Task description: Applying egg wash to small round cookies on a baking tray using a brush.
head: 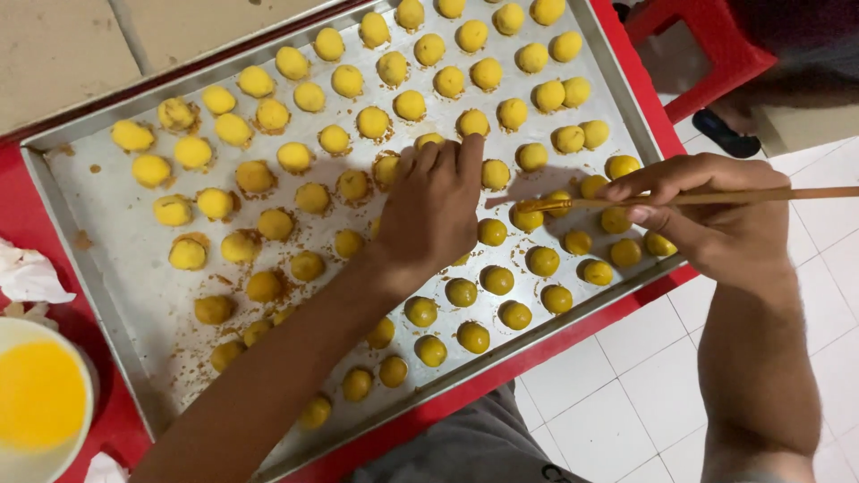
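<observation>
A large metal baking tray (107, 233) lies on a red table and carries several rows of small round yellow dough balls (268, 114). The balls near the front edge look darker and glossy (497, 280); those farther back are pale and matte. My left hand (434, 206) rests over the tray's middle, fingers together, touching balls beneath its fingertips. My right hand (716, 210) grips a thin wooden brush (698, 198) held level, its wet yellow tip (537, 205) against a ball at the tray's right side.
A white bowl of yellow liquid (40, 394) stands at the lower left on the red table (27, 233), with crumpled white tissue (27, 275) beside it. A red stool (707, 49) and white floor tiles (626, 394) lie to the right.
</observation>
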